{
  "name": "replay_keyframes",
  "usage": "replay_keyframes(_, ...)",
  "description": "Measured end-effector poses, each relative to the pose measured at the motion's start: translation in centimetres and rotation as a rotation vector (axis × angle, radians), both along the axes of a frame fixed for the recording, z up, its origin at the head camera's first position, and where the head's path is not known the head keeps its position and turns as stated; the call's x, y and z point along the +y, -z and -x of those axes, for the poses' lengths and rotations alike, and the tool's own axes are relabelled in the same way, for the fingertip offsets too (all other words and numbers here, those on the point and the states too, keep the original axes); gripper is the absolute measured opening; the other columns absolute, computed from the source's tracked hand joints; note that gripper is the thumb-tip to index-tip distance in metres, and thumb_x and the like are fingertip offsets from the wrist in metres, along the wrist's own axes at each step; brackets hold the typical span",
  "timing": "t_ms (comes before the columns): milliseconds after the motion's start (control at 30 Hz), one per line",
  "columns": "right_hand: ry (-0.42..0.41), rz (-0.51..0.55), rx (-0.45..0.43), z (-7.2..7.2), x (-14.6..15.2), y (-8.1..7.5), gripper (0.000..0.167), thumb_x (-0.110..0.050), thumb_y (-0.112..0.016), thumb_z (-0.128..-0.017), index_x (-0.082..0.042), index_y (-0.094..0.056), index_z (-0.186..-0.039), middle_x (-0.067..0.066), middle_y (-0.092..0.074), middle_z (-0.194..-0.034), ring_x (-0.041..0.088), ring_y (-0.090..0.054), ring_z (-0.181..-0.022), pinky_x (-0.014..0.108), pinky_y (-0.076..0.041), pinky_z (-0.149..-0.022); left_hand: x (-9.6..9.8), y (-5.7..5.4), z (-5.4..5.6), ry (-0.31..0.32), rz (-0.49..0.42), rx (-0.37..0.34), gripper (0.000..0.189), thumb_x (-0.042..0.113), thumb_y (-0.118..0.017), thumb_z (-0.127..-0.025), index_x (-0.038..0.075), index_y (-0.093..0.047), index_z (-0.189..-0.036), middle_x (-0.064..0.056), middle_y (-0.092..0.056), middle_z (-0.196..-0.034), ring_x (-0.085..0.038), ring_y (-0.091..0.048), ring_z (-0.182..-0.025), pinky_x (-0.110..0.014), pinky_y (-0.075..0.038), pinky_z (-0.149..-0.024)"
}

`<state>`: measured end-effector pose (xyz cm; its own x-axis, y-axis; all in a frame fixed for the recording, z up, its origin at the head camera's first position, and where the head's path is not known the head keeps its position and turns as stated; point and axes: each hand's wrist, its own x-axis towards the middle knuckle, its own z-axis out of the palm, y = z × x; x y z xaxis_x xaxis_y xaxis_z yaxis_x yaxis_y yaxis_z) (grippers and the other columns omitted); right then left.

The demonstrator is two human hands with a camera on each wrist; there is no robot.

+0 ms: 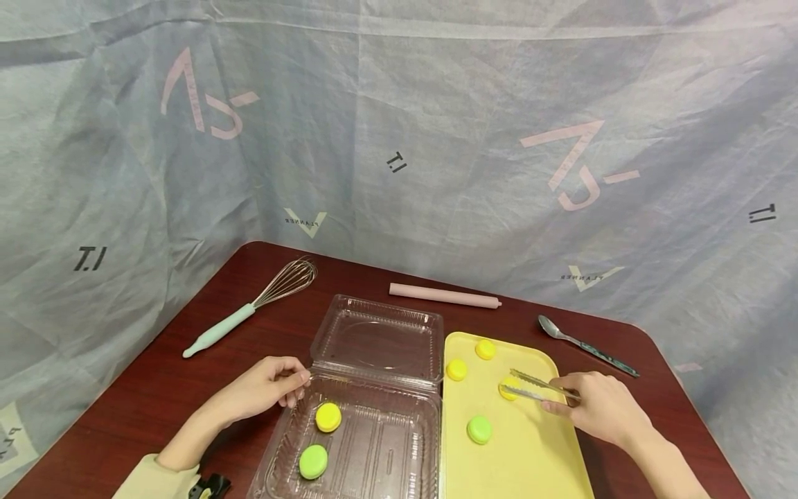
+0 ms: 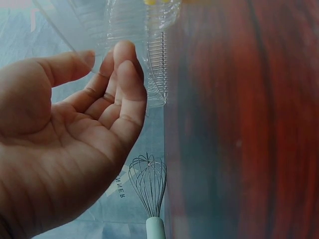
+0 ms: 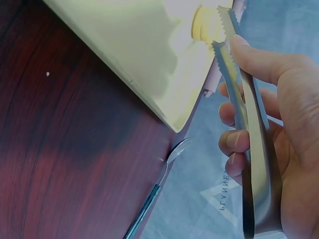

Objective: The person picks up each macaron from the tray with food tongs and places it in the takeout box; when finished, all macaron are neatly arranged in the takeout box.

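My left hand [image 1: 268, 388] pinches the left edge of a hinged clear plastic container [image 1: 374, 450] near its hinge, thumb on one side and fingers on the other. Inside it lie a yellow macaron [image 1: 327, 417] and a green macaron [image 1: 314, 461]. In my right hand [image 1: 601, 409] is a pair of metal tongs [image 3: 256, 169], their toothed tips spread about another yellow macaron [image 3: 202, 25] on the pale yellow tray [image 1: 511, 464]. Two more yellow macarons lie near the tray's far left corner, and a green macaron [image 1: 479, 430] sits closer to me.
A whisk [image 1: 249, 308] with a pale green handle lies at the left. Behind the container is a pink rolling pin [image 1: 444, 296]. A spoon [image 1: 586, 345] rests to the right of the tray. Grey printed cloth [image 1: 399, 138] hangs behind the dark red table [image 1: 156, 395].
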<state>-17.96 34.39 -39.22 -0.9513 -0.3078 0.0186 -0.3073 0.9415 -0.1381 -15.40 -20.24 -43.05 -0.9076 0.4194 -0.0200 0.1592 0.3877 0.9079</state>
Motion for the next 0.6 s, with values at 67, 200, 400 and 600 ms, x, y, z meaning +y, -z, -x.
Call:
replay_keyframes(67, -0.005, 0.003, -0.004, 0.06, 0.06, 0.02, 0.043, -0.05, -0.081, -0.078, -0.016, -0.078, -0.104, -0.005, -0.071, -0.09, 0.006, -0.054, -0.067, 0.031, -0.043, -0.055, 0.02, -0.04, -0.03, 0.0, -0.002, -0.005, 0.023, 0.019, -0.055, -0.104, -0.001, -0.065, -0.098, -0.006, -0.062, -0.078, -0.015, -0.061, -0.065, -0.028, -0.052, -0.062)
replay_keyframes(200, -0.012, 0.007, -0.011, 0.12, 0.07, 0.07, 0.046, -0.052, -0.081, -0.077, -0.015, -0.078, -0.104, -0.001, -0.073, -0.095, 0.009, -0.06, -0.073, 0.034, -0.045, -0.057, 0.08, -0.08, -0.09, -0.003, -0.017, -0.016, 0.022, 0.017, -0.056, -0.103, -0.002, -0.065, -0.098, -0.006, -0.062, -0.077, -0.015, -0.06, -0.064, -0.028, -0.052, -0.062)
replay_keyframes(400, -0.01, -0.005, -0.001, 0.0, 0.02, 0.21, 0.044, -0.05, -0.082, -0.077, -0.015, -0.078, -0.103, -0.001, -0.073, -0.094, 0.006, -0.057, -0.07, 0.032, -0.042, -0.056, 0.18, 0.02, -0.13, -0.003, -0.045, -0.024, 0.019, 0.013, -0.055, -0.103, -0.002, -0.065, -0.099, -0.005, -0.061, -0.077, -0.015, -0.059, -0.064, -0.028, -0.051, -0.061)
replay_keyframes(600, -0.017, -0.012, 0.004, -0.02, 0.07, 0.22, 0.042, -0.05, -0.081, -0.077, -0.016, -0.079, -0.102, -0.003, -0.073, -0.093, 0.003, -0.053, -0.067, 0.03, -0.041, -0.055, 0.15, 0.1, -0.1, -0.002, -0.048, -0.027, 0.02, 0.013, -0.054, -0.104, -0.003, -0.065, -0.099, -0.005, -0.062, -0.077, -0.015, -0.059, -0.064, -0.028, -0.051, -0.061)
